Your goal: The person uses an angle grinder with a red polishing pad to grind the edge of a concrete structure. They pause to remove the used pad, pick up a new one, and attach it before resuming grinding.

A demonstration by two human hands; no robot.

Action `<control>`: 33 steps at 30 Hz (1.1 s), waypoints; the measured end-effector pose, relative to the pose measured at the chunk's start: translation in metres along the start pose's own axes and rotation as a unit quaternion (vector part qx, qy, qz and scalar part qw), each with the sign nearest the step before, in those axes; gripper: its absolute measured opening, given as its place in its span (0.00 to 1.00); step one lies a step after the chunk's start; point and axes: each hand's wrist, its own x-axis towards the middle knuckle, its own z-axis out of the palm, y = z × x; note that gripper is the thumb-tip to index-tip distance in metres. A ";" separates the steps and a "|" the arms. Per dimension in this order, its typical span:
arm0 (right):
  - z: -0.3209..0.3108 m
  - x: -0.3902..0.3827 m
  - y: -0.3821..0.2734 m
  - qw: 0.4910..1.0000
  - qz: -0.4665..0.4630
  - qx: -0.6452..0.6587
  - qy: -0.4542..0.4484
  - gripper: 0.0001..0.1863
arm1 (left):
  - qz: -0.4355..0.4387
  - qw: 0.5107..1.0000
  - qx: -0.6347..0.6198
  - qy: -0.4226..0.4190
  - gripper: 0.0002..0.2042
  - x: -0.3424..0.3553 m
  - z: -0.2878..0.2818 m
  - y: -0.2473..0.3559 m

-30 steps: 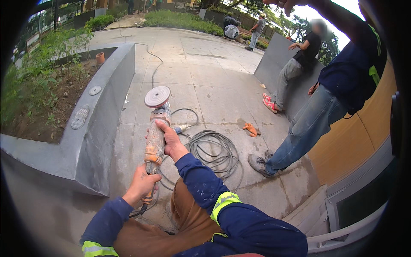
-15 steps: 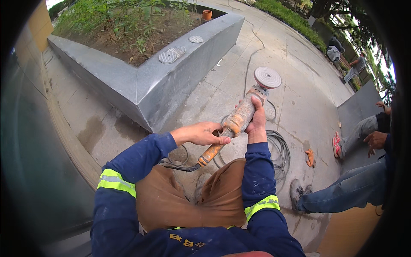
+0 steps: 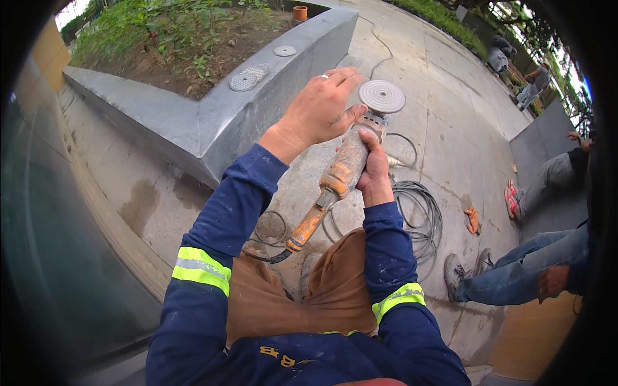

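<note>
My right hand (image 3: 376, 170) is wrapped round the worn orange and grey body of an angle polisher (image 3: 343, 168). The tool slants away from me, its round, ringed pad (image 3: 382, 96) facing up at the far end. Beside the pad's left edge is my left hand (image 3: 318, 109), back upward, fingers stretched out and the thumb near the tool's head. Whether the left fingers touch the pad, I cannot tell. From the orange rear handle (image 3: 307, 228) a black cord (image 3: 278, 257) runs off near my knees.
A grey stone planter (image 3: 248, 132) holds soil and plants. Perforated discs (image 3: 243, 82), another pad (image 3: 284, 50) and an orange pipe (image 3: 300, 13) are on or beside its ledge. Coiled cable (image 3: 421, 219) and an orange glove (image 3: 473, 220) lie on the paving. People stand at the right.
My left hand has left the tool's rear handle and moved forward to beside the pad. My right hand keeps its hold; the polisher has shifted slightly left.
</note>
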 end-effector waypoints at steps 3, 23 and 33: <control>0.003 0.001 0.005 1.000 0.005 -0.009 -0.024 0.18 | 0.002 1.000 0.013 -0.015 0.28 -0.008 0.029 -0.001; 0.000 0.007 0.017 0.998 0.029 0.009 -0.059 0.23 | 0.005 0.996 0.042 -0.085 0.32 -0.024 0.064 -0.003; 0.004 0.005 0.018 0.998 0.026 0.005 -0.063 0.23 | 0.009 0.996 0.047 -0.081 0.31 -0.027 0.062 -0.005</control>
